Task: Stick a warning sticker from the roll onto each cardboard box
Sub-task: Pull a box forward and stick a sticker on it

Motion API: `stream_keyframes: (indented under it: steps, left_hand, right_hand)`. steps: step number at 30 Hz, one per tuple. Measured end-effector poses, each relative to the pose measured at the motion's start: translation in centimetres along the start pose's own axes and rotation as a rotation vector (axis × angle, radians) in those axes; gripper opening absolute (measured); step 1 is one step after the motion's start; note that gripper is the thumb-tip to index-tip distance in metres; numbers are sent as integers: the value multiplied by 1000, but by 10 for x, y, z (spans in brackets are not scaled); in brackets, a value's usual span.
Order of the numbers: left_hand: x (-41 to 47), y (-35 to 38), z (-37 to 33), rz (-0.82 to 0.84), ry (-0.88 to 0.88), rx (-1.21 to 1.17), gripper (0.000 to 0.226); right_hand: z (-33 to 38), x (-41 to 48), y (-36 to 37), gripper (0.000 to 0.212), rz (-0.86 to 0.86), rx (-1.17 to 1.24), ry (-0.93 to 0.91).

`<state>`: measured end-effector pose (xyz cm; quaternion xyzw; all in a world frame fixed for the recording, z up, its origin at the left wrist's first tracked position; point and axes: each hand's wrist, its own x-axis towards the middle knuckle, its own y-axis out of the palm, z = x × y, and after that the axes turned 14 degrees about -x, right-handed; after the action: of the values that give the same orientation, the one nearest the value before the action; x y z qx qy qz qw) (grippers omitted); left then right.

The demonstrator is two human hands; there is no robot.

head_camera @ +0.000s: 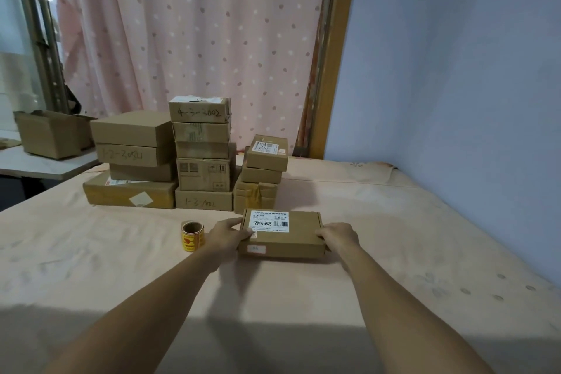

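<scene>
Squarely ahead, grips box (299,237) at both ends: left hand (226,235) curled round the left end, by the white label (269,222); right hand (337,235) curled over the right end and top edge. Has it level, label up, on or just above the sheet (106,267). Has roll (193,236) standing on end on the sheet just left of the left hand, not touching, core opening up, orange-yellow stickers (189,243) facing out. Faces three stacks (204,161) of other boxes just behind box, handwritten numbers on some, before a spotted pink curtain (197,24), blue wall (455,70) at right.
</scene>
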<state>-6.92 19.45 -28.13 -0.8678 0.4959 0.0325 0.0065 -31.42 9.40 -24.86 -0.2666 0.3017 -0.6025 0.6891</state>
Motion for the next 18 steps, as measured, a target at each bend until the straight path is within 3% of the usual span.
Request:
stream_keyframes:
  steps: [7,13,18]
  left_hand:
    - [-10,1,9,-38,94,161,57]
    - [-25,2,19,-68,204,257,54]
    - [-23,-2,25,-65,233,262,42]
  right_hand:
    - [-11,1,23,9,-36,135,-23]
    - [-19,-13,43,25,-158,162,-84]
    - [-27,-11,47,30,-164,165,-77]
